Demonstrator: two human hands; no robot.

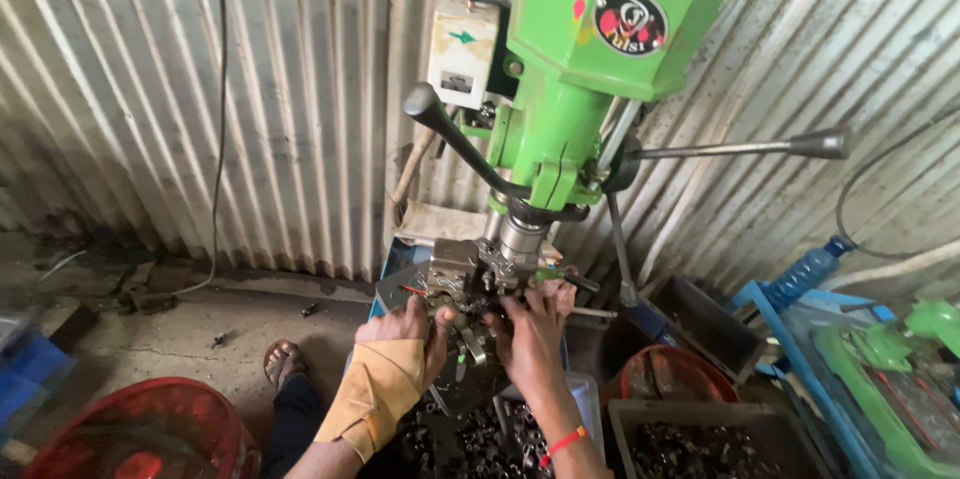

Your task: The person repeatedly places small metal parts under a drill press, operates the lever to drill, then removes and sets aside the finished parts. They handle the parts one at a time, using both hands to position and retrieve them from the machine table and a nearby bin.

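A green drill press (590,49) stands in front of me, its steel spindle (522,237) pointing down at a metal fixture (455,274) on the machine table. My left hand (405,334), its wrist wrapped in a tan cloth, rests on the fixture's near left side with fingers curled on small metal parts. My right hand (535,329), with a red wristband, reaches under the spindle, fingers spread on the fixture's right side. What the fingers grip is too small to tell. Long feed handles (740,148) stick out from the press head.
Corrugated metal sheets (250,89) form the wall behind. A red basin (150,434) sits on the floor at the lower left. A dark tray of small metal parts (690,444) and a red tub (670,374) lie at the right. A blue bottle (805,274) stands further right.
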